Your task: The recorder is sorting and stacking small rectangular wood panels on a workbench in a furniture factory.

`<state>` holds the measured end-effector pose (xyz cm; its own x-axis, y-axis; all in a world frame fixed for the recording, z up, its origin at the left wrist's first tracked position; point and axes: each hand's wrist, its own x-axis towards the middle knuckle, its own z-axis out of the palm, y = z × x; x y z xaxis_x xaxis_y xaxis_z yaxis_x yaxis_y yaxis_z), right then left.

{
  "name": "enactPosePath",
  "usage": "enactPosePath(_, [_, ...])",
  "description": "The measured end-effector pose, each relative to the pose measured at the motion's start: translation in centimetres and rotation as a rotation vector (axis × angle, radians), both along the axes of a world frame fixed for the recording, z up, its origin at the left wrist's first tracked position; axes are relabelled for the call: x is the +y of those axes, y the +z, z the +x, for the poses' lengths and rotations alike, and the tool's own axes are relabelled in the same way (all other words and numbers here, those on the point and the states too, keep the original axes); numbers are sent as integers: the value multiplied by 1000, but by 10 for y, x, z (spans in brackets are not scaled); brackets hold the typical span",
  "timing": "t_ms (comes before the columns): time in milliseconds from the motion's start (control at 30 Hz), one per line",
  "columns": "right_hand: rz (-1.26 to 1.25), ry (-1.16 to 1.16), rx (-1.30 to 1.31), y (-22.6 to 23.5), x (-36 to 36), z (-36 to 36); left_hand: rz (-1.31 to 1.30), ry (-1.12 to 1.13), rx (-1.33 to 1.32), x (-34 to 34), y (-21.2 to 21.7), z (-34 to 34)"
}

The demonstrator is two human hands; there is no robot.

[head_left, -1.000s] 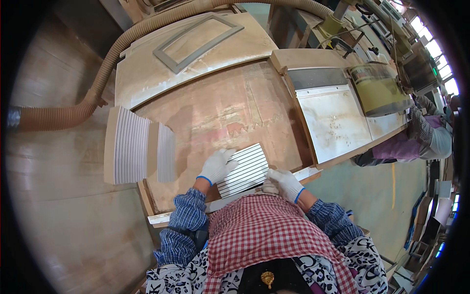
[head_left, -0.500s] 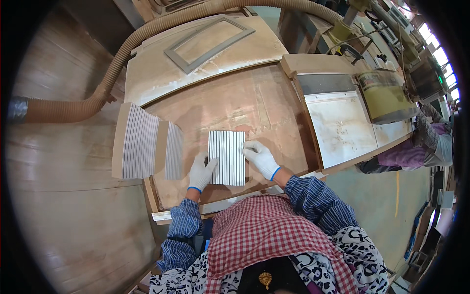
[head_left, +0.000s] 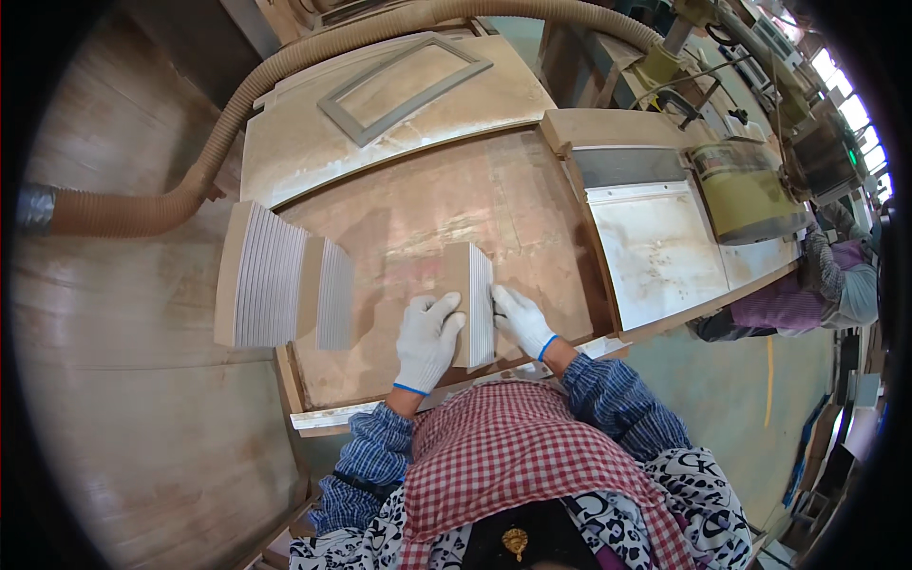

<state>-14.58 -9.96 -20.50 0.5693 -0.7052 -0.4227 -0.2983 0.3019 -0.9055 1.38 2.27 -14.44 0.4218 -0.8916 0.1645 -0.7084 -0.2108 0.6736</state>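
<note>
Two white-gloved hands, left [head_left: 427, 339] and right [head_left: 520, 321], clamped a small stack of thin pale wooden slats [head_left: 472, 304] now tipped upright on edge on the brown worktop [head_left: 418, 218], no longer lying flat, squared between the palms.

Near end of board stack [head_left: 472, 302] hidden between left hand [head_left: 427, 340] and right hand [head_left: 519, 320]; palms unseen. Bench edge below stack covered by checked headscarf [head_left: 532, 456]. Right of stack, co-worker's sleeve [head_left: 836, 285] cut by picture rim. Left of stack, dust hose [head_left: 123, 214] runs into dark rim.
</note>
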Motion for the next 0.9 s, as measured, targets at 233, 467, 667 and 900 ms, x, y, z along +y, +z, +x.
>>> enactPosePath(233, [203, -145, -89, 13, -52, 1, 63, 161, 400, -22, -12, -22])
enactPosePath(467, [55, 428, 151, 53, -132, 44, 39, 332, 381, 1, -11, -42])
enactPosePath(667, [89, 788, 64, 47, -131, 57, -22, 467, 1143, 58, -53, -111])
enactPosePath(900, [137, 930, 10, -7, -158, 69, 41, 641, 1345, 23, -52, -127])
